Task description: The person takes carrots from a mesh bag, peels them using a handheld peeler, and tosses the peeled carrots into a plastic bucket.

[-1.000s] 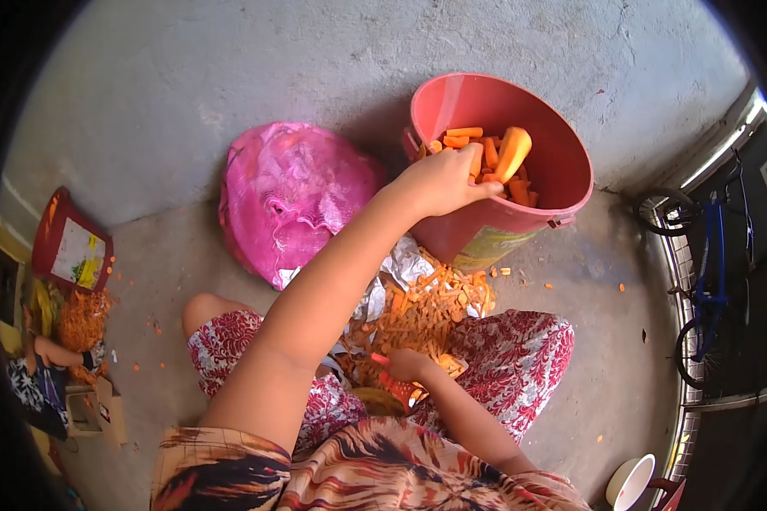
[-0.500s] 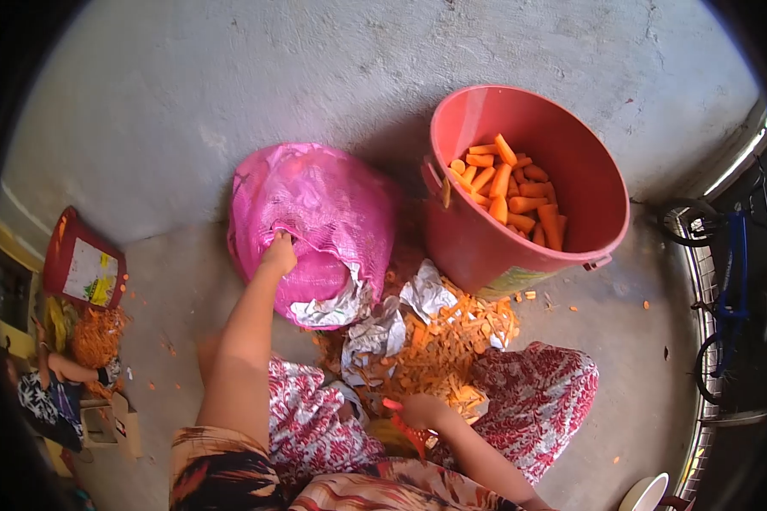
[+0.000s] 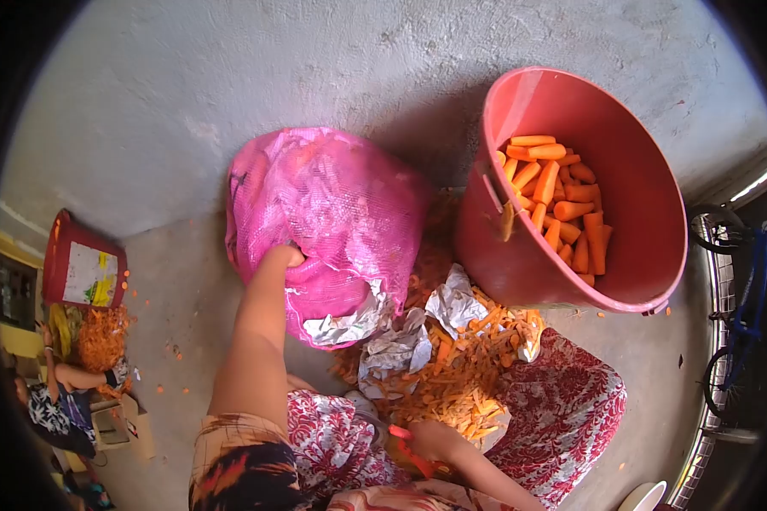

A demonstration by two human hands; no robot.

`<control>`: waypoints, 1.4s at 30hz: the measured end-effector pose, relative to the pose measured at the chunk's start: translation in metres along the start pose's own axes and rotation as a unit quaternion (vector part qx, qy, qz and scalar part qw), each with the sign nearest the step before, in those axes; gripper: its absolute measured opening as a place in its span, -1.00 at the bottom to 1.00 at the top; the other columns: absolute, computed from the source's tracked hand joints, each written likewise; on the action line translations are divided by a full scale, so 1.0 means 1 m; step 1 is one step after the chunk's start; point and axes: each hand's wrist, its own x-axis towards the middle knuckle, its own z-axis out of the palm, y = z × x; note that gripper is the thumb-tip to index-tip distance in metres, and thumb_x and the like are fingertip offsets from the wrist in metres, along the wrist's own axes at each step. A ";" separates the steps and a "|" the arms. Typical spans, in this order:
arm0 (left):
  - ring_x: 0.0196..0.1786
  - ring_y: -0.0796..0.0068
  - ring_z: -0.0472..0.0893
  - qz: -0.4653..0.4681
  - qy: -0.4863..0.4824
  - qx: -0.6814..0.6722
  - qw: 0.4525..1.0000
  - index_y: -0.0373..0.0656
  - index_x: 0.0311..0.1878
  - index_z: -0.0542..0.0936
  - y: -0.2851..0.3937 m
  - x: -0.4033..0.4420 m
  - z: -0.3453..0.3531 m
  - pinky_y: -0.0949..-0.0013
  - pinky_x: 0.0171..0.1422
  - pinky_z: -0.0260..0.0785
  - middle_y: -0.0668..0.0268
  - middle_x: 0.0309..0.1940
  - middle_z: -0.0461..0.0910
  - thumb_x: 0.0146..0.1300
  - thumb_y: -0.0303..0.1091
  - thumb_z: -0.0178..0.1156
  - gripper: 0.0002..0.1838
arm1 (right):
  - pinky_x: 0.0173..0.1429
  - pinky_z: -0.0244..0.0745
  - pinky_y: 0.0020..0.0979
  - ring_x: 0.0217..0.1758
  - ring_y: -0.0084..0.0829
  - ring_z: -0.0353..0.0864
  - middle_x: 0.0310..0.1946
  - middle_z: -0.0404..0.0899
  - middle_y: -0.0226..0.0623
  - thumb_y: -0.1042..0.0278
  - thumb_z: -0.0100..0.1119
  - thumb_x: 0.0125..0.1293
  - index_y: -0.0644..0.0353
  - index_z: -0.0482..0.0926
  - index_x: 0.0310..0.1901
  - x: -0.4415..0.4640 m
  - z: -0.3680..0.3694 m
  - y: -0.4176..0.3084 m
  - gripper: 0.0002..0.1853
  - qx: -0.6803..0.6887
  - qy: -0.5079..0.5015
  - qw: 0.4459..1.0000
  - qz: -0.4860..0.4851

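My left hand [image 3: 291,255] reaches into the opening of a bulging pink mesh sack [image 3: 332,183]; its fingers are hidden inside, so I cannot tell if they hold anything. Crumpled silvery-white paper [image 3: 354,319] hangs at the sack's lower edge. Near my lap, my right hand [image 3: 435,443] is closed around a red-handled peeler [image 3: 399,432], whose blade I cannot make out. Just beyond that hand lies a heap of orange carrot peelings [image 3: 460,375] with crumpled paper [image 3: 456,300] in it.
A large red tub [image 3: 639,230] stands at right, with peeled carrots [image 3: 562,204] inside. Far left, another person [image 3: 60,396] sits by a peelings pile [image 3: 102,341], a red bucket [image 3: 81,264] and a cardboard box [image 3: 136,426]. A blue bicycle [image 3: 750,298] is at the right edge.
My left hand has gone deeper into the sack, its fingers passing out of sight. My right hand keeps the peeler low by my lap. The view has shifted slightly.
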 end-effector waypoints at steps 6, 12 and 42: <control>0.15 0.19 0.28 -0.045 -0.025 0.028 0.998 -0.23 0.05 0.35 -0.004 0.063 0.043 0.29 0.14 0.19 0.08 0.10 0.26 0.06 -0.18 -0.03 -0.51 | -0.16 0.36 -0.17 -0.25 -0.04 0.49 -0.40 0.50 0.04 0.20 -0.08 0.07 0.29 0.42 -0.31 0.006 -0.011 -0.008 -0.70 0.006 -0.035 0.999 0.004; 0.15 0.19 0.27 -0.061 0.066 -0.020 0.996 -0.26 0.05 0.35 -0.001 0.061 0.062 0.28 0.15 0.18 0.05 0.10 0.25 0.09 -0.17 -0.08 -0.52 | -0.17 0.36 -0.16 -0.25 -0.04 0.48 -0.38 0.50 0.04 0.20 -0.07 0.06 0.29 0.40 -0.27 0.007 -0.013 -0.014 -0.69 0.000 -0.037 0.999 -0.008; 0.23 0.15 0.13 -0.127 0.066 -0.378 0.915 -0.31 0.17 0.13 0.002 0.029 0.047 0.21 0.27 -0.03 0.03 0.20 0.07 0.18 -0.05 -0.23 -0.40 | -0.22 0.40 -0.17 -0.31 -0.08 0.52 -0.42 0.51 -0.01 0.19 -0.07 0.06 0.26 0.42 -0.31 0.002 -0.007 -0.014 -0.70 -0.023 0.013 1.000 -0.004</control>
